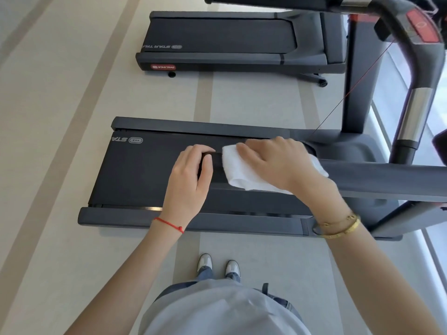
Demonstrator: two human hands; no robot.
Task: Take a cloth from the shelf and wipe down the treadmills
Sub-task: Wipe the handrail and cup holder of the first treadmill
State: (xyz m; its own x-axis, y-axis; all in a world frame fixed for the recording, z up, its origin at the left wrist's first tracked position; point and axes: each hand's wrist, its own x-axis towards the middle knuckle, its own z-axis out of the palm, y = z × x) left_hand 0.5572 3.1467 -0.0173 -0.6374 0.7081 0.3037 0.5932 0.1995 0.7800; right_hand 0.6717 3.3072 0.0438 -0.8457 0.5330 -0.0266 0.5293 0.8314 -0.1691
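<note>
Cloth (242, 170) lies centre frame over the near treadmill's handrail (387, 180), the right hand (273, 163) pressing it with fingers spread; the left hand (191, 172) curls round the rail end. Wiping is underway (far treadmill (217, 37), upper frame, seems untouched); next, slide along the rail.

The right hand (273, 163) presses a white cloth (238, 170) onto the near treadmill's (135, 170) dark handrail (387, 180), fingers spread flat. Just beside it, the left hand (191, 175) curls over the rail's end. A second treadmill (217, 37) stands beyond, well apart, on the striped floor (60, 117). Two shoes (219, 264) point at the near treadmill's side edge.
</note>
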